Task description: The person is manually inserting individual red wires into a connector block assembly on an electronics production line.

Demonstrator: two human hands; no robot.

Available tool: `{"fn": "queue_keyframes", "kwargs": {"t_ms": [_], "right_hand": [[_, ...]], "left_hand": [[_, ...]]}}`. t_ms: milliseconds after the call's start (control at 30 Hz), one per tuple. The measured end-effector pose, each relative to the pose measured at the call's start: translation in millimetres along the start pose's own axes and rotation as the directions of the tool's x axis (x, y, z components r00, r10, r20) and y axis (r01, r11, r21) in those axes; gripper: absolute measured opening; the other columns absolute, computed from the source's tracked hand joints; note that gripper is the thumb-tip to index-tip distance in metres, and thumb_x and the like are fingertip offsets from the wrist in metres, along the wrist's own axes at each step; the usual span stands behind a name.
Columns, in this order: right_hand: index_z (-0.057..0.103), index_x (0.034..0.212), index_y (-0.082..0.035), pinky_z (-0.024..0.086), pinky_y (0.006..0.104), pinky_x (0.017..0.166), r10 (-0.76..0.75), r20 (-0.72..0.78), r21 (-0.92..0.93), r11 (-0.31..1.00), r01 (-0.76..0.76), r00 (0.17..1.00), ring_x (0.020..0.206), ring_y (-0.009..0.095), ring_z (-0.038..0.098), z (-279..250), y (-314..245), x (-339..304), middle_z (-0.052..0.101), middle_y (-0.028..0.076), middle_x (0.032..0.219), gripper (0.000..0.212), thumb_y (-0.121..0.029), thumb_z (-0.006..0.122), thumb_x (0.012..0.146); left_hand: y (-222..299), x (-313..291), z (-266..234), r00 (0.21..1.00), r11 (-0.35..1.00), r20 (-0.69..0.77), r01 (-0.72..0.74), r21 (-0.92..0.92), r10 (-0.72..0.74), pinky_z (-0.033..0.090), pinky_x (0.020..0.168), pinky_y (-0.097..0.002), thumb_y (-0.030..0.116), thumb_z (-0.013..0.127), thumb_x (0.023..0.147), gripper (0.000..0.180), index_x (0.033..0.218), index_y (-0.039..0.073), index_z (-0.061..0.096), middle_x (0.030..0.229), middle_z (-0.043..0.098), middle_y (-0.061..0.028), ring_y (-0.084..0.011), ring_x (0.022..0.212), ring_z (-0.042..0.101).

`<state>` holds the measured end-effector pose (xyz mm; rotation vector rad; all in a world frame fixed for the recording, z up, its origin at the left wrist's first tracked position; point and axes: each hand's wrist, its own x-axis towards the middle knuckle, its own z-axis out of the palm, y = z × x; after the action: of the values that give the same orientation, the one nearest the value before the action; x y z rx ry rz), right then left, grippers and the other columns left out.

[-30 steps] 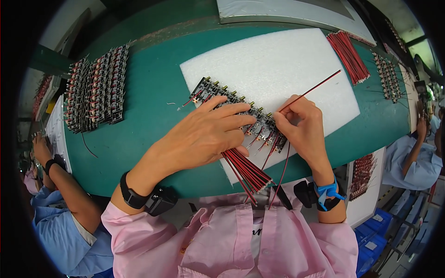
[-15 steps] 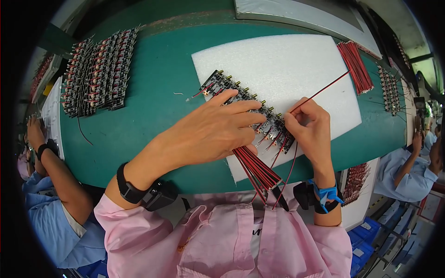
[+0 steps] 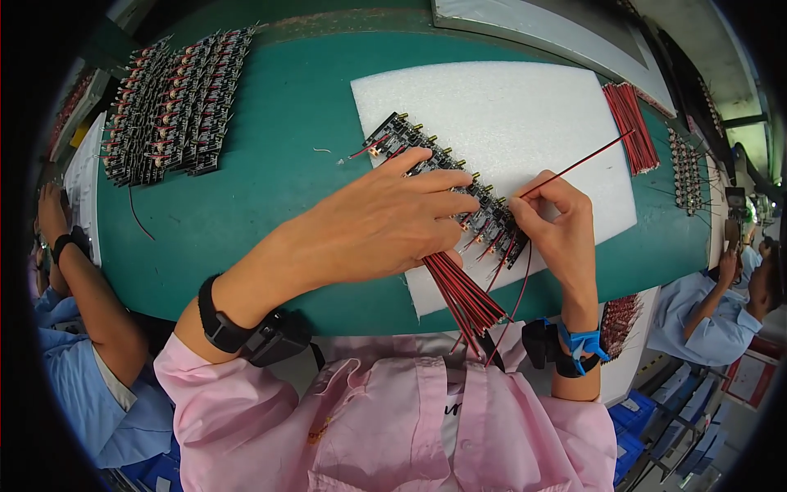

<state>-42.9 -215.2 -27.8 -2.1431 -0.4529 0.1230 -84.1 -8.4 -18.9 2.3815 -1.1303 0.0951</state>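
A strip of black circuit boards with a row of brass-coloured parts along its far edge lies slantwise on a white foam sheet. Spread over the strip are the fingers of my left hand, while a bundle of red and black wires is held under its palm and fans out toward me. My right hand pinches a single red and black wire between thumb and forefinger at the strip's right part. The wire's far end points up to the right; its near end at the boards is hidden by my fingers.
Stacked boards with wires stand at the left of the green table. Another red wire bundle lies right of the foam, beside a further board strip. Co-workers in blue sleeves sit on both sides.
The whole view has shifted slightly. Both hands keep nearly the same places on the board strip, and the pinched wire still slants up to the right.
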Motion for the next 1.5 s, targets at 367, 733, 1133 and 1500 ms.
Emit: {"fn": "queue_keyframes", "kwargs": {"t_ms": [367,733,1133,1500], "right_hand": [[0.054,0.067,0.006,0.037,0.0219,0.052,-0.067,0.08,-0.12,0.99,0.076,0.995,0.056,0.01,0.045,-6.0,-16.3,4.3,0.051,0.004,0.061,0.006,0.002,0.059,0.064],[0.056,0.066,0.005,0.037,0.0237,0.055,-0.084,0.169,-0.135,0.985,0.108,0.982,0.057,0.012,0.045,-11.7,-13.6,6.3,0.051,0.005,0.061,0.005,0.002,0.059,0.063],[0.056,0.071,0.0,0.035,0.0327,0.07,-0.399,0.179,-0.533,0.729,0.43,0.899,0.066,0.024,0.047,-7.5,-30.4,-12.8,0.049,0.009,0.062,0.011,0.002,0.058,0.06],[0.055,0.071,0.002,0.034,0.0196,0.047,-0.011,0.049,0.179,0.984,0.002,0.999,0.05,0.006,0.043,-15.8,-42.2,21.9,0.051,0.002,0.058,0.01,-0.006,0.054,0.076]], "left_hand": [[0.6,1.3,-1.6,1.0,0.999,0.028,-0.005,0.039,0.004,0.03,0.088,-0.0423,0.022,0.063,0.063,0.021,0.059,0.006,0.051,0.106,0.052,-0.0054,-0.0228,0.109,0.041],[-0.8,1.0,-2.2,1.0,0.999,-0.006,0.004,-0.032,-0.005,0.03,0.089,-0.0429,0.016,0.062,0.065,0.018,0.057,0.006,0.05,0.103,0.054,-0.0058,-0.0243,0.108,0.043],[-28.5,-1.2,-45.5,0.795,0.239,-0.156,-0.014,-0.971,-0.586,0.044,0.054,-0.0287,0.021,0.051,0.081,0.022,0.066,0.006,0.051,0.05,0.046,0.0005,-0.0135,0.05,0.053],[-0.2,79.1,0.0,0.774,-0.154,0.039,-0.076,-0.985,-0.632,0.048,0.065,-0.0309,0.029,0.037,0.088,0.032,0.082,0.0,0.049,0.083,0.054,-0.0109,-0.0165,0.069,0.055]]}}
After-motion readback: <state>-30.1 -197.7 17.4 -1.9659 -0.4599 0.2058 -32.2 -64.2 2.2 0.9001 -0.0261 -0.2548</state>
